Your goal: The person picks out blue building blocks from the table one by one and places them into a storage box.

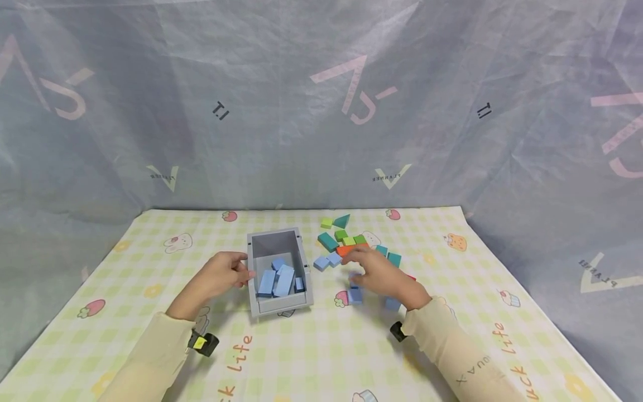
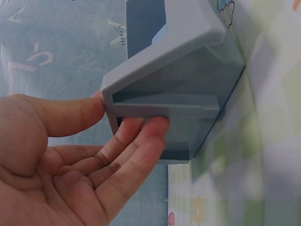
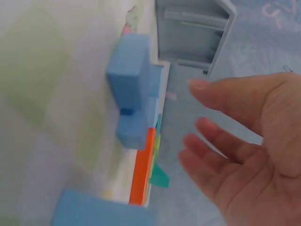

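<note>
The right hand [image 1: 378, 274], thumb and fingers apart, hovers empty by loose blue blocks [image 1: 354, 296]. The left hand [image 1: 219, 273] pinches the side of the box [image 1: 281, 304], blue bricks [image 1: 284, 280] inside. Two blue pieces [image 1: 321, 263] lie between box and orange block [image 1: 345, 250]; green blocks [image 1: 341, 235], then a teal wedge [image 1: 342, 221], lie beyond.

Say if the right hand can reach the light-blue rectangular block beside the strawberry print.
Likely yes: the right hand looks empty and hovers nearby; nothing covers the block, though a second light-blue block sits close behind.
</note>
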`<state>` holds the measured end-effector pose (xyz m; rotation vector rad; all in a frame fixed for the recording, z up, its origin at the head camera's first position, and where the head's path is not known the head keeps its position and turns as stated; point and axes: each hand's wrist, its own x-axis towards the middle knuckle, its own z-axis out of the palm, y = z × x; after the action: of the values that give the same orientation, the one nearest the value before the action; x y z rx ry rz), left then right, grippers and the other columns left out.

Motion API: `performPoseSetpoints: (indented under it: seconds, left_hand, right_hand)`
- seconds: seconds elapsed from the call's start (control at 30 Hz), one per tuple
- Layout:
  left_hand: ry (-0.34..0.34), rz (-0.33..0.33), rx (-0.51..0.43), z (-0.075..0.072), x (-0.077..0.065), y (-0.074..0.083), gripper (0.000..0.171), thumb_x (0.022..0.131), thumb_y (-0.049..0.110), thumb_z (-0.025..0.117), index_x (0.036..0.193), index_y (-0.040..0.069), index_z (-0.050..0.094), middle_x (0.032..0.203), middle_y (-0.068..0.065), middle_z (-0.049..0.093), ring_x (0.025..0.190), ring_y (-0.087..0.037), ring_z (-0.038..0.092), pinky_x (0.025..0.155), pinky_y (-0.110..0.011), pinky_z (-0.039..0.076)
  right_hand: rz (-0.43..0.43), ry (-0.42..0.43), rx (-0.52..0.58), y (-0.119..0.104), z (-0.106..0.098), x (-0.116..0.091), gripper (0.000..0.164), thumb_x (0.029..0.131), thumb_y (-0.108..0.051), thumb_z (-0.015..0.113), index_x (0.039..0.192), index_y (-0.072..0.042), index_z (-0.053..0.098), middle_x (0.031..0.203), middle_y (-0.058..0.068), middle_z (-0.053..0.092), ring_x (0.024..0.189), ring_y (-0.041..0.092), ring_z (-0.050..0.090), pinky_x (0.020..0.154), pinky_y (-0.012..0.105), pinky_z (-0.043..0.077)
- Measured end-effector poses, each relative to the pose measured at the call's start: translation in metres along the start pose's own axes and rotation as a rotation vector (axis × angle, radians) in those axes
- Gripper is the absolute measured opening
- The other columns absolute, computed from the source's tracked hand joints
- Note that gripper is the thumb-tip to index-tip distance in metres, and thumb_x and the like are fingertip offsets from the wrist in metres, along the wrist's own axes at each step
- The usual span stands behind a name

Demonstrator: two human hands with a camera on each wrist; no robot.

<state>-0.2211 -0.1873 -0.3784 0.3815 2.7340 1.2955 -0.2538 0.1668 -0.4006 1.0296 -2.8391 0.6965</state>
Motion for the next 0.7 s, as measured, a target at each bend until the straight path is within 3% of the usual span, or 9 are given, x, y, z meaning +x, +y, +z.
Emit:
performPoseSetpoints:
  seconds: [0.2,0.7]
  left_hand:
    - [-0.001,0.003,-0.011,0.000,0.001,-0.001,0.049,0.089,0.002,0.063,0.129,-0.018,0.045,0.079,-0.017,0.067,0.070,-0.030,0.063,0.068,-0.040,0.055]
    - [-0.005,0.003,0.003,-0.001,0.000,0.000,0.049,0.089,0.003,0.062,0.129,-0.019,0.044,0.077,-0.016,0.067,0.067,-0.026,0.062,0.069,-0.041,0.054]
  right_hand:
    - [0.068,-0.088,-0.033,0.005,0.007,-0.003,0.034,0.079,-0.012,0.075,0.112,-0.006,0.068,0.114,0.004,0.064,0.104,0.018,0.053,0.090,0.043,0.048]
    - [0.123,-0.042,-0.047,0.009,0.020,-0.002,0.016,0.081,-0.006,0.071,0.097,-0.005,0.072,0.088,0.004,0.066,0.079,0.016,0.056,0.078,0.037,0.052]
